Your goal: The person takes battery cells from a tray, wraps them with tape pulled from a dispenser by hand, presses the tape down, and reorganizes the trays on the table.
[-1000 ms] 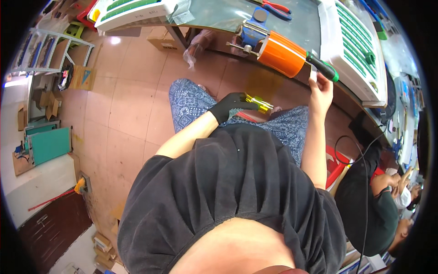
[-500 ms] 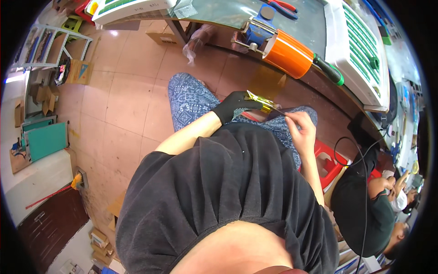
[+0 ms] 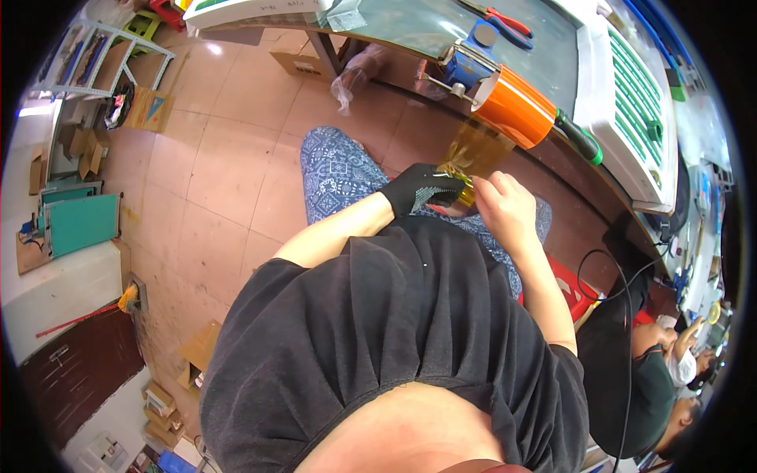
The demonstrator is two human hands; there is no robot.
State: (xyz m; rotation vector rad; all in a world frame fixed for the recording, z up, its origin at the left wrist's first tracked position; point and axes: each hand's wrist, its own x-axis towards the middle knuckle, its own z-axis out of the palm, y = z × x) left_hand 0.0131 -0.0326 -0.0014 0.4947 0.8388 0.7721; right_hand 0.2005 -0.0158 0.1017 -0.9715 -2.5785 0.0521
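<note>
My left hand (image 3: 422, 189) wears a black glove with a dotted palm. It is closed round a small shiny yellow-gold piece (image 3: 465, 189) above my lap; the exact kind is unclear. Bare, with bent fingers pressed together, my right hand (image 3: 505, 206) is right beside that piece. What its fingers pinch, if anything, is hidden. Beyond both hands, an orange cylinder (image 3: 516, 106) with a green-and-black handle (image 3: 579, 138) lies sideways at the table edge, against a blue clamp-like fixture (image 3: 471, 59).
Red-and-black pliers (image 3: 509, 27) lie on the worktable (image 3: 410, 20). At the right is a white tray (image 3: 591, 87) with green strips. A black cable (image 3: 628, 355) hangs near a seated co-worker (image 3: 631, 386). Clear plastic (image 3: 351, 75) hangs under the table.
My right hand has moved up and left, closer to the gold piece; the thin dark strip or tool at its fingertips no longer shows. The view has shifted slightly.
</note>
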